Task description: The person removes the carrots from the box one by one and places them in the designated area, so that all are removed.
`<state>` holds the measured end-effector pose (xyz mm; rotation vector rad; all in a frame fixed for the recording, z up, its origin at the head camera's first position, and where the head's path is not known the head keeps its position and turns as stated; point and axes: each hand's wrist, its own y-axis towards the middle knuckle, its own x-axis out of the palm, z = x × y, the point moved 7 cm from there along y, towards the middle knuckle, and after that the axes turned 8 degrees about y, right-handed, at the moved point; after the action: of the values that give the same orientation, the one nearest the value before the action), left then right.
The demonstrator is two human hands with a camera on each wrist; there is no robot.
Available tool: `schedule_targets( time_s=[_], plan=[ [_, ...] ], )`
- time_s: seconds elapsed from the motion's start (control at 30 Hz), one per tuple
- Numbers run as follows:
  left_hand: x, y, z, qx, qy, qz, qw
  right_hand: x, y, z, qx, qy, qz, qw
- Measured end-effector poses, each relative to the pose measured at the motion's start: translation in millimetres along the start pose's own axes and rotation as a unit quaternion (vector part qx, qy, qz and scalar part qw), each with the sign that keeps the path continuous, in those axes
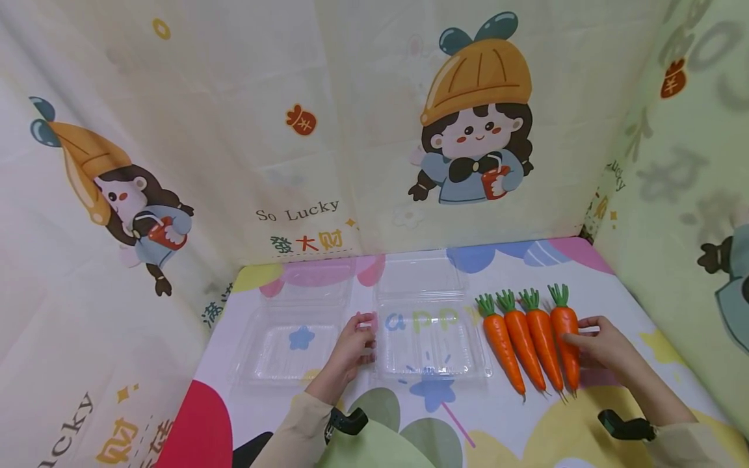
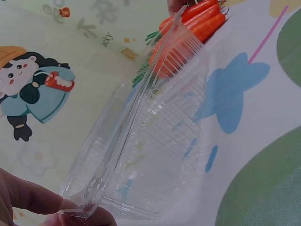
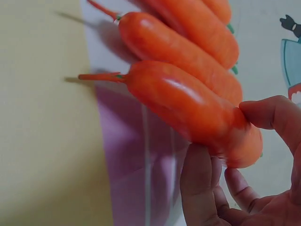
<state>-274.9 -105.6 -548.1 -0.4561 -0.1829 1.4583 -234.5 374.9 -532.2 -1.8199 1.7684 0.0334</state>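
Four orange toy-like carrots is more than I count, so: several orange carrots [image 1: 513,344] with green tops lie side by side on the table. My right hand [image 1: 603,344] pinches the rightmost carrot [image 1: 565,335] between thumb and fingers; in the right wrist view the thumb is on one side of that carrot [image 3: 178,101] and the fingers on the other. A clear plastic clamshell box [image 1: 430,344] stands with its lid raised back, left of the carrots. At its left edge is my left hand [image 1: 353,348], whose thumb and finger hold the rim of the box [image 2: 141,155] in the left wrist view.
Another clear clamshell box [image 1: 292,354], lid folded back, lies left of my left hand. A printed cloth covers the table [image 1: 497,422]. Patterned curtains [image 1: 374,162] hang behind it and along both sides.
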Motion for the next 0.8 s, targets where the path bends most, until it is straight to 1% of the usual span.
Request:
schedule_targets(
  time_s=[0.27, 0.5, 0.7, 0.8],
  plan=[
    [0.1, -0.7, -0.5, 0.002, 0.001, 0.004, 1.0000, -3.5, 4.7, 7.9, -0.010, -0.052, 0.005, 0.999],
    [0.4, -1.2, -0.5, 0.004, 0.001, 0.005, 1.0000, -2.3, 3.9, 10.4, -0.012, -0.043, -0.004, 0.999],
    [0.7, -2.3, -0.9, 0.005, 0.001, 0.004, 1.0000, -6.5, 1.7, 5.9, -0.005, -0.026, 0.011, 1.000],
    [1.1, -2.3, -0.7, 0.004, 0.000, 0.003, 1.0000, -8.7, 1.1, 2.4, -0.009, -0.027, 0.019, 0.999]
  ],
)
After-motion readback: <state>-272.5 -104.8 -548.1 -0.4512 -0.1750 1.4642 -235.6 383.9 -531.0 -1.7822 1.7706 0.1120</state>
